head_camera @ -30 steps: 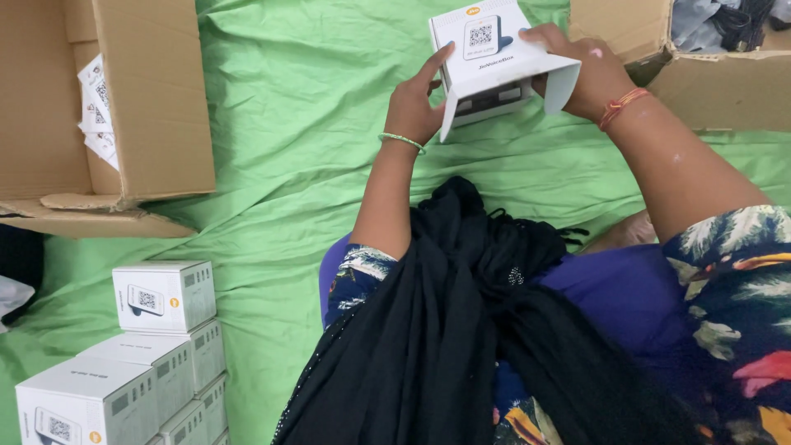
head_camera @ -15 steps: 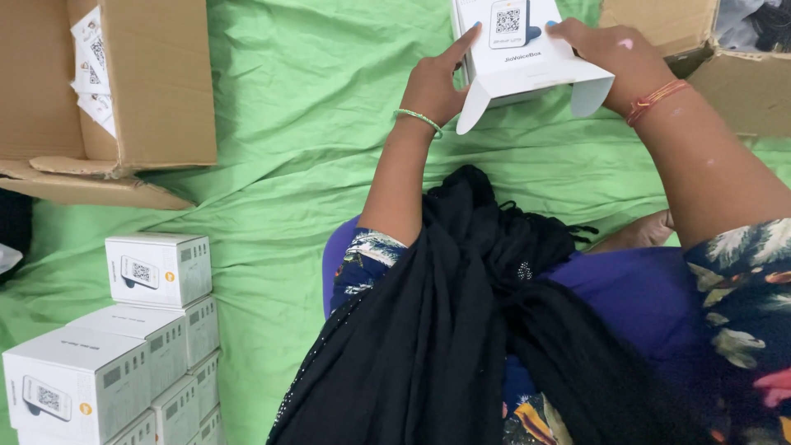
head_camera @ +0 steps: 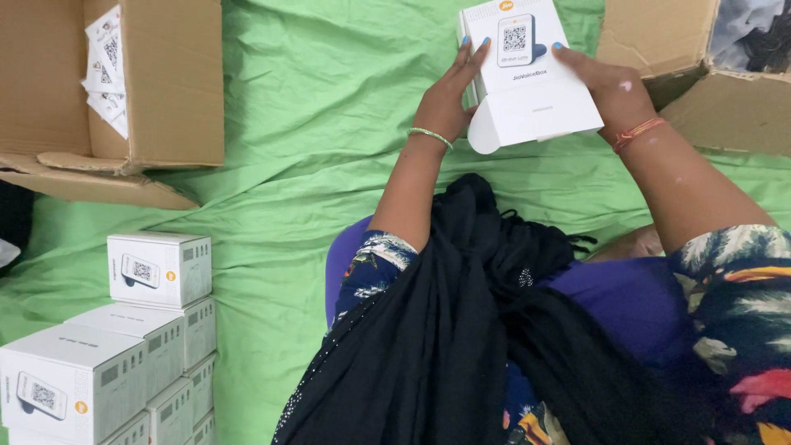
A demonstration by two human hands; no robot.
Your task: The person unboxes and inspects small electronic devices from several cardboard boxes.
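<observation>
- While both hands grip it from either side, the small white carton (head_camera: 527, 74) sits raised over the green cloth (head_camera: 313, 132), near the top edge of the view, its printed face turned up toward the camera.
- One end flap of the carton hangs open at the near end, curving down and not yet tucked in; whether anything is inside cannot be seen from here.
- The left hand (head_camera: 445, 99) presses flat against the carton's left wall, fingers stretched up along it, a thin green bangle at the wrist.
- The right hand (head_camera: 606, 82) clasps the opposite side, fingertips laid on the top face, a red thread around the wrist.
- As a judgement, this carton is only partly closed: the flap is left to fold shut, and the carton is well apart from the finished ones.
- A stack of closed white boxes (head_camera: 107, 346) stands at the lower left on the cloth, several tiers high, which suggests a fair share of the work is done.
- An open brown cardboard box (head_camera: 165, 82) lies at the upper left with printed leaflets (head_camera: 107, 70) inside it.
- A second cardboard box (head_camera: 667, 49) sits at the upper right, just beside the right hand, holding dark bundled items.
</observation>
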